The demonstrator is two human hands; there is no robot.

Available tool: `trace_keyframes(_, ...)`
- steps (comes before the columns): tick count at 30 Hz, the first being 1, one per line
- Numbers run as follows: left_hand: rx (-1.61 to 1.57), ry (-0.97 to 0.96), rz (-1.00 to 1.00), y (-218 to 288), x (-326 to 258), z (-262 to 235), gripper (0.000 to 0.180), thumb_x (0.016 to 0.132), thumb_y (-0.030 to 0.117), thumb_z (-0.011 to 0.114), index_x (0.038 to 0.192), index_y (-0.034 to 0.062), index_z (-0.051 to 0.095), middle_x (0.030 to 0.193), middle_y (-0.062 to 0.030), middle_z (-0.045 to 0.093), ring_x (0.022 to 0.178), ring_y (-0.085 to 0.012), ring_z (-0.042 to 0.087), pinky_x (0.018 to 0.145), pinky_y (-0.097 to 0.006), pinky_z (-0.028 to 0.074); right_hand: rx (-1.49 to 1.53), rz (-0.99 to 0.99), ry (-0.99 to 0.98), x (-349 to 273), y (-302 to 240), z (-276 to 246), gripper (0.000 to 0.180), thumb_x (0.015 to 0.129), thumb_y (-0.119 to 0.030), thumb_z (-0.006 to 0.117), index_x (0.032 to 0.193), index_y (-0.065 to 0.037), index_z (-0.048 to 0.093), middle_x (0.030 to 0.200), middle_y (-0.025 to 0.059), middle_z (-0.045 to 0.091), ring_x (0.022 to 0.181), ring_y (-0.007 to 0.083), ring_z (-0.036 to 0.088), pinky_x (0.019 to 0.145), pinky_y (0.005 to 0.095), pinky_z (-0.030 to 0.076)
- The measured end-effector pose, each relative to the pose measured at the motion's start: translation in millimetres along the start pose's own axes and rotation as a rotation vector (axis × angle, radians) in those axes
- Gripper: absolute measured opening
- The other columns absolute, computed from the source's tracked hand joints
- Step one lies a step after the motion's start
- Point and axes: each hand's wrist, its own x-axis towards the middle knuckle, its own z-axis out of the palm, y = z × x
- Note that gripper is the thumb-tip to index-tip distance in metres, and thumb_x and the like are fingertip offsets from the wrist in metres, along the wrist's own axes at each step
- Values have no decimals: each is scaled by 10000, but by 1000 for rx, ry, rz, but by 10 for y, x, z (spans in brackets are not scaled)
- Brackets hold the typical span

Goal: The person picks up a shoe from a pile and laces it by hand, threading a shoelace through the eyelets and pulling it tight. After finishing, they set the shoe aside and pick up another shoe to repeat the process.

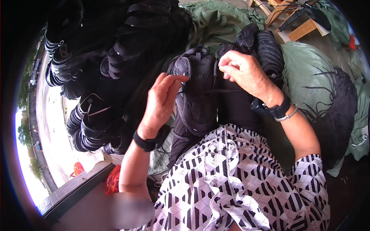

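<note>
A black shoe upper (197,104) lies across my lap, its toe toward me and its eyelet side turned up. At its left edge, my left hand (163,98) is closed with the fingertips pinched close to the eyelets; whatever sits between them is too small to make out. My right hand (243,71) hovers just above and right of the upper, thumb and fingers pressed together. A thin dark strand crosses the upper between the hands, but I cannot tell whether either hand holds it. Another stack of black uppers (269,54) rests beyond my right hand.
Large piles of black shoe uppers (83,127) rise on the left. To the right, a bundle of black laces (335,104) drapes over a green woven sack (306,61). A wooden stool (306,30) stands at the far right, and a window ledge (73,192) runs along the lower left.
</note>
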Motion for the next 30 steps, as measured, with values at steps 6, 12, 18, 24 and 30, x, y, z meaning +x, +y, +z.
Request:
trace_keyframes(6, -579, 82, -349, -214, -154, 224, 380, 957, 117, 435, 1337, 118, 416, 875, 25, 542, 600, 17, 356, 499, -145, 293, 221, 207, -119, -295, 110, 227, 97, 879, -10, 524, 944, 26, 587, 752, 71, 634, 662, 113, 620, 605, 233, 505)
trace_keyframes(12, -652, 94, -504, -460, -394, 56, 306, 926, 66, 416, 1208, -35, 474, 897, -48, 642, 605, -48, 458, 575, -200, 401, 29, 173, -172, -375, 43, 264, 81, 871, -45, 548, 839, 21, 582, 654, 60, 612, 535, 100, 596, 510, 235, 479)
trace_keyframes(18, -731, 107, -552, -478, -404, 46, 230, 944, 102, 420, 1101, -27, 527, 848, -41, 646, 619, -52, 480, 583, -205, 405, -11, 171, -121, -282, 74, 330, 101, 864, -78, 577, 833, 18, 581, 642, 70, 615, 511, 119, 602, 482, 253, 479)
trace_keyframes(24, -390, 154, -414, -299, -326, 143, 200, 987, 152, 429, 963, 21, 578, 816, -28, 620, 649, -67, 500, 615, -206, 412, -147, 35, -14, -299, 71, 410, 100, 862, -66, 570, 794, 6, 569, 650, 97, 620, 519, 158, 620, 478, 284, 484)
trace_keyframes(30, -11, 190, 135, -277, -307, 408, 65, 888, -16, 518, 937, 8, 553, 864, -104, 533, 769, -229, 582, 711, -294, 468, -469, -275, 111, -283, 89, 459, 112, 846, -60, 588, 765, 1, 541, 645, 127, 609, 532, 235, 633, 486, 322, 484)
